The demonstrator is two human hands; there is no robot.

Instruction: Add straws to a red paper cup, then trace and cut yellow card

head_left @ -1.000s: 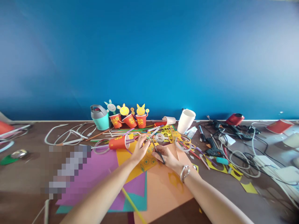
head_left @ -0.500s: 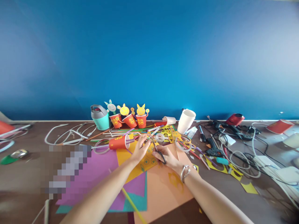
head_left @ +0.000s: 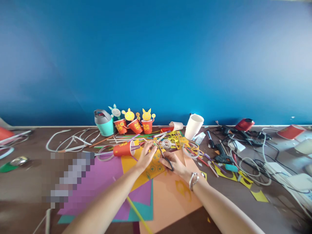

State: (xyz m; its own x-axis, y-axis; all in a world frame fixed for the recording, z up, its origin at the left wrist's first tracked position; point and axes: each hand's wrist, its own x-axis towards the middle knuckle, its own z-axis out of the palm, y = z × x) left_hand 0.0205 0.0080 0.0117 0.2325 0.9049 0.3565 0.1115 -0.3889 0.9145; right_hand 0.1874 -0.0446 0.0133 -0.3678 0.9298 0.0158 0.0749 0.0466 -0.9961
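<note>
My right hand [head_left: 175, 162] is closed around the black handles of a pair of scissors [head_left: 168, 163], whose blades point up and left. The fingers of my left hand [head_left: 146, 155] pinch a small orange-yellow piece of paper [head_left: 155, 140] near the blade tips. How far the blades overlap the piece is too small to tell. Below both hands lies a yellow-orange sheet [head_left: 138, 179] with drawn circles and leaf shapes. A red paper cup [head_left: 122, 149] lies on its side left of my left hand.
Purple paper [head_left: 99, 185] and peach paper [head_left: 170, 201] lie beneath my forearms. Behind stand a teal-and-grey container [head_left: 104, 125], several red cups with animal faces [head_left: 147, 126] and a white cup [head_left: 194, 126]. At right are a glue gun [head_left: 222, 155], cables and yellow paper scraps [head_left: 259, 196].
The view has shifted very slightly. Both hands, the scissors and the paper piece stay in nearly the same place.
</note>
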